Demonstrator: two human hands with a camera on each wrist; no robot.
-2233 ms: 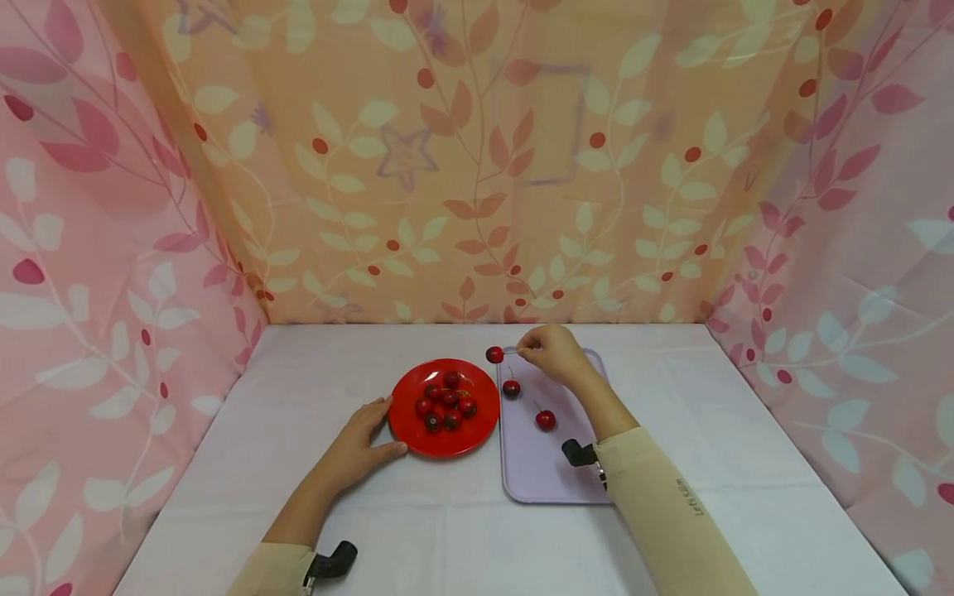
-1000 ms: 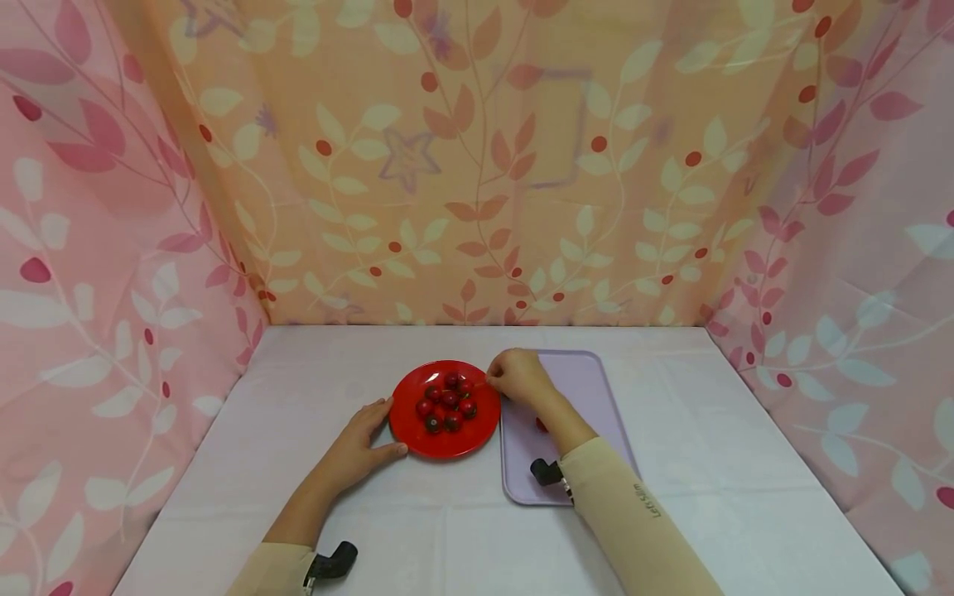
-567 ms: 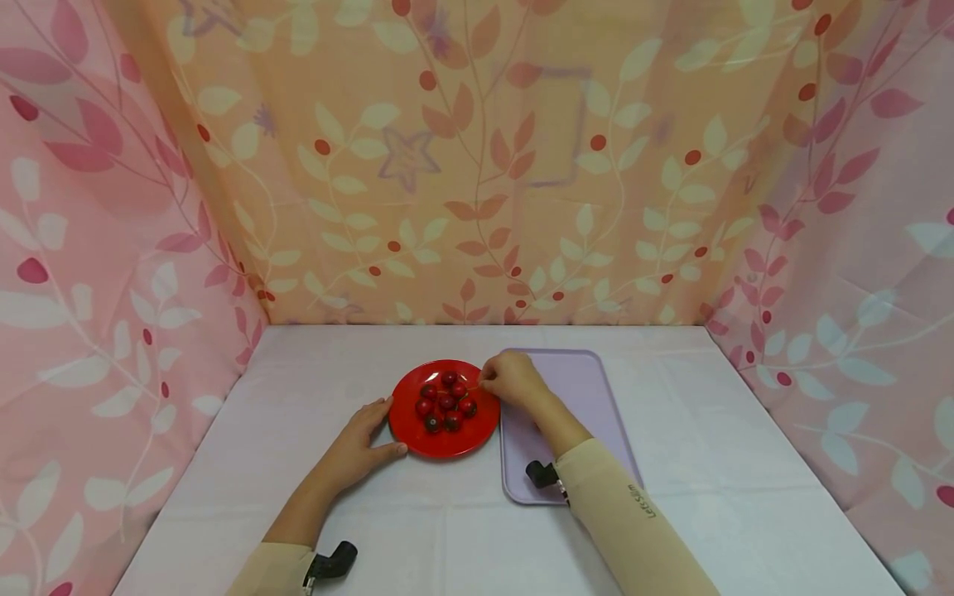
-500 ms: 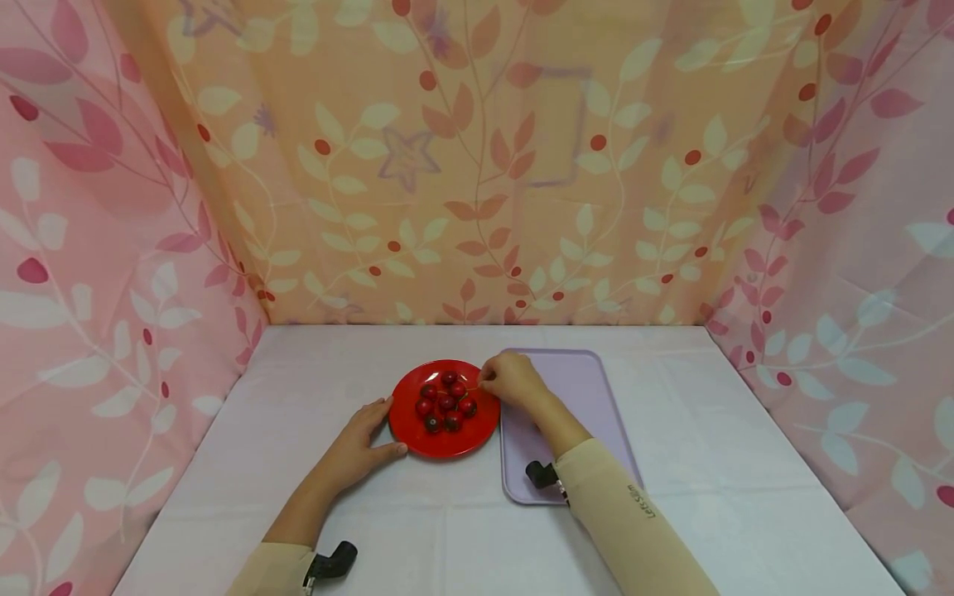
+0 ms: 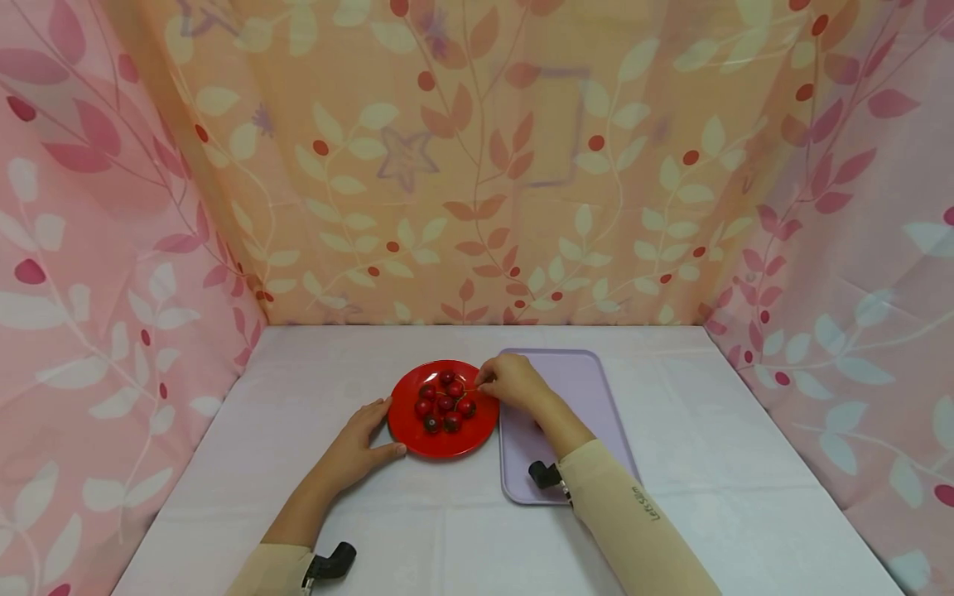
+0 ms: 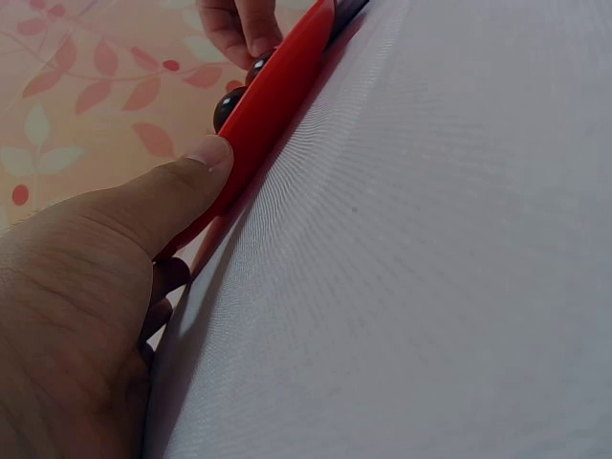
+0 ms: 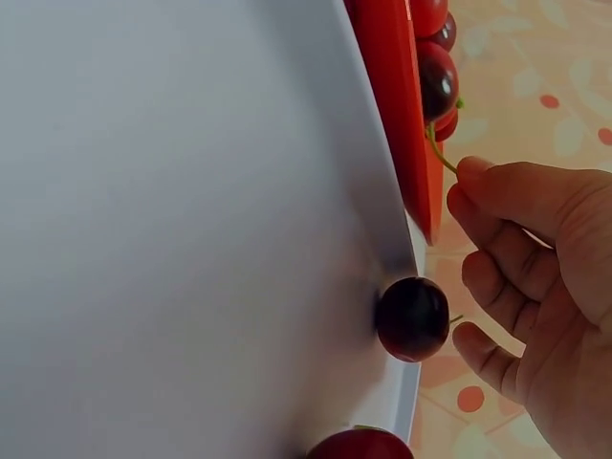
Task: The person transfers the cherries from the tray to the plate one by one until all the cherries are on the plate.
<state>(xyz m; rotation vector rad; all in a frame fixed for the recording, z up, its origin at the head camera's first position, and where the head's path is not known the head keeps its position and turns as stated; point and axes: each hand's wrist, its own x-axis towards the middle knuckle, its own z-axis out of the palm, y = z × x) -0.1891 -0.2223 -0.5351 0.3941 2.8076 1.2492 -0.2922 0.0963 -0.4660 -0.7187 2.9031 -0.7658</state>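
Note:
My right hand [image 5: 514, 381] is at the right rim of the red plate [image 5: 417, 443]. Its thumb and forefinger pinch the thin green stem of a cherry [image 7: 438, 84], which lies among others on the plate. Several dark red cherries [image 5: 445, 403] are grouped in the plate's middle. My left hand [image 5: 363, 443] holds the plate's left edge, thumb [image 6: 206, 167] against the rim and the other fingers lower down. Close below my right fingers, a dark cherry [image 7: 412, 318] with a short stem sits on the lilac tray [image 5: 574, 364], with a redder cherry [image 7: 360, 445] nearer the camera.
The tray stands right beside the plate on a white cloth [image 5: 417, 530], partly covered by my right forearm. Leaf-patterned curtains [image 5: 462, 165] close off the back and both sides. A black wrist camera mount [image 5: 333, 561] sits at each sleeve cuff.
My right hand has carried a cherry by its stem from over the tray's far left corner leftward to the plate, where it now rests. My left hand has stayed at the plate.

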